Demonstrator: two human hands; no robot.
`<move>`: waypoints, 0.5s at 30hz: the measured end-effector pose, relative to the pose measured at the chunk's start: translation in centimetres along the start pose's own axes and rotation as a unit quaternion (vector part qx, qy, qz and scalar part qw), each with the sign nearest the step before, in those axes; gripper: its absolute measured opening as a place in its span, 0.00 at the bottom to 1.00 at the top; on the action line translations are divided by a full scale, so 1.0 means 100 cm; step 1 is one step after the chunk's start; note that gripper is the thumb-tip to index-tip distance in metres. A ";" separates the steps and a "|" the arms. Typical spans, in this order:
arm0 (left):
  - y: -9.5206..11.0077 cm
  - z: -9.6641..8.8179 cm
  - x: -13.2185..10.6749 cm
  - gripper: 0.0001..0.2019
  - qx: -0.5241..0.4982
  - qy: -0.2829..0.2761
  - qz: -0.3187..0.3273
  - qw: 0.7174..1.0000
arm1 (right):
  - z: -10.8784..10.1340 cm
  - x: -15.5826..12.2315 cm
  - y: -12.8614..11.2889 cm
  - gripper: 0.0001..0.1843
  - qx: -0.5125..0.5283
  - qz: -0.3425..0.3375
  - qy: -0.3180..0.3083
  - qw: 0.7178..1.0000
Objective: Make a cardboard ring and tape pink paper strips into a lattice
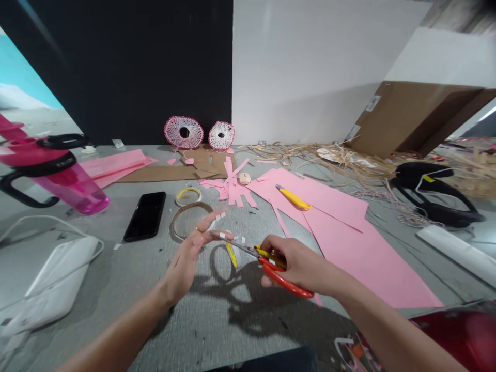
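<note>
I'm mid-snip, by my reading: right hand (296, 264) curled through the red-handled scissors (267, 261), blades slightly parted above the grey table (217, 320), just before the wooden hoop (182, 214) — left hand (189, 256) flat, fingers spread, small white bits (222, 235) stuck at their tips beside the blade points. Closing the blades calls for keeping those fingertips clear.

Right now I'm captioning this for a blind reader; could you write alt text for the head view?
A person's right hand holds red-handled scissors, blades pointing toward the fingertips of the left hand, above a grey table. Around them lie pink paper sheets, a black phone, a wooden ring and a yellow utility knife.
</note>
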State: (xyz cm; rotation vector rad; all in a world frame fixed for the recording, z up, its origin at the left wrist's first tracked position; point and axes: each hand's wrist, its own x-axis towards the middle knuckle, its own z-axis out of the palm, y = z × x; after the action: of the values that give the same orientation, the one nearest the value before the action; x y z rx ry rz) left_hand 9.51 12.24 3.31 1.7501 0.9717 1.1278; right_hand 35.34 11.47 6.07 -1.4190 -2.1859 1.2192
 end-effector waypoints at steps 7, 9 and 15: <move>0.006 -0.001 0.000 0.22 0.001 -0.023 -0.008 1.000 | -0.008 0.000 0.005 0.26 0.061 -0.018 -0.100 0.993; 0.007 -0.001 -0.001 0.22 0.005 -0.030 -0.012 0.999 | -0.010 -0.001 0.005 0.30 0.076 -0.040 -0.124 0.989; 0.005 0.000 -0.003 0.29 -0.042 -0.040 -0.024 0.998 | -0.012 -0.004 0.005 0.35 0.136 -0.092 -0.187 0.968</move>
State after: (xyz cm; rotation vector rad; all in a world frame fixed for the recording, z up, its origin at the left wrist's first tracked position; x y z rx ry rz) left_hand 9.48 11.82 3.67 1.6824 0.9001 1.0461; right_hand 36.55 11.80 6.52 -0.9134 -2.2036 1.7481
